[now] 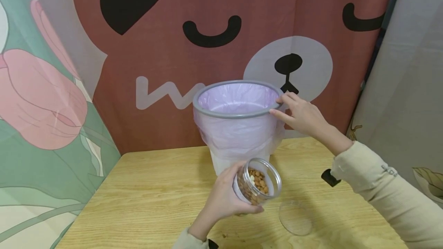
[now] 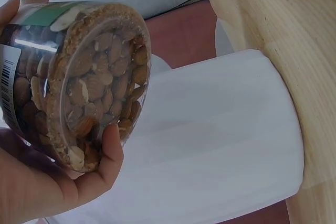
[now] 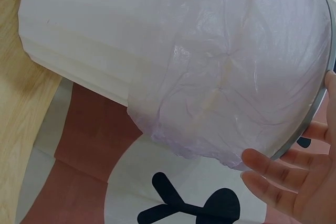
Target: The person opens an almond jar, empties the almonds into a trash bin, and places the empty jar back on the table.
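A clear plastic jar point(image 1: 243, 183), open and tilted with its mouth angled up and to the right, is held above the worktop point(image 1: 155, 195), in front of a white bin point(image 1: 226, 160). Inside are brown almonds point(image 1: 257, 181) with a few pale pieces near the top; seen from below, more nuts press against the see-through base. A green band point(image 2: 52, 14) and a white barcode label point(image 2: 9, 85) mark its side. The person's left grip point(image 1: 225, 195) is clamped round the jar, a fingertip bent against the edge of its base. The right grip point(image 1: 302, 116) has its fingers apart, their tips touching the right side of the bin's grey rim point(image 1: 238, 116). A thin lilac bag point(image 1: 238, 135) lines the bin and folds down over its outside, wrinkled. The jar and left grip hide part of the bin's foot. A round transparent lid point(image 1: 295, 218) lies flat on the worktop, just right of the jar. Behind hangs a curtain point(image 1: 155, 45) with a large brown bear; at the left is floral fabric point(image 1: 45, 99).
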The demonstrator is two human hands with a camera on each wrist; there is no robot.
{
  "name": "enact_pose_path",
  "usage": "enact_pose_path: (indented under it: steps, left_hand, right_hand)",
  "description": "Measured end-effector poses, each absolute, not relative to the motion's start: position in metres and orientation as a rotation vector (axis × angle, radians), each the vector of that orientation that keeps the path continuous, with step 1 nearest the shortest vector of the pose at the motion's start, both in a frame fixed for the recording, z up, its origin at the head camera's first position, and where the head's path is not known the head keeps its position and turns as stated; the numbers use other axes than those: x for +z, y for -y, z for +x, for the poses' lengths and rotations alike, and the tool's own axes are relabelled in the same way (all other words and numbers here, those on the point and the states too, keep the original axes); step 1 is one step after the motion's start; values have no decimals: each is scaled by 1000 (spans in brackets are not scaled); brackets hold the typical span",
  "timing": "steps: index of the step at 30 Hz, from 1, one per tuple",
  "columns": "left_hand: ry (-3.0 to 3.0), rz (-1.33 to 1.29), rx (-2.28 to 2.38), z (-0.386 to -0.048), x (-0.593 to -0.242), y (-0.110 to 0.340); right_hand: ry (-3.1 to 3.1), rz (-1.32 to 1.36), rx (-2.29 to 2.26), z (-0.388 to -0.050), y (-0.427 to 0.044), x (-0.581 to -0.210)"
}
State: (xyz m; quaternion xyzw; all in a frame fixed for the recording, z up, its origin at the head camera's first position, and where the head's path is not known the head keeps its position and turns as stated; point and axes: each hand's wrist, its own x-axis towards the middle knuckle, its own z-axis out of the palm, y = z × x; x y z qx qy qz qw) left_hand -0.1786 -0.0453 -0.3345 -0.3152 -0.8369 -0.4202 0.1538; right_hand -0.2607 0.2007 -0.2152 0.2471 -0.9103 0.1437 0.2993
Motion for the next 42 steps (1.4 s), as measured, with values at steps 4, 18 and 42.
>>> enact_pose_path:
  steps: [4, 18, 42]
  left_hand:
    - [2388, -875, -1210, -179, -334, 45]
    - [2357, -735, -1295, -178, -326, 48]
    - [2316, -704, -1301, -176, -307, 51]
  right_hand:
    - [2419, 653, 379, -261, -201, -215]
    - [2418, 644, 384, -262, -201, -216]
    - [2400, 648, 399, -263, -201, -219]
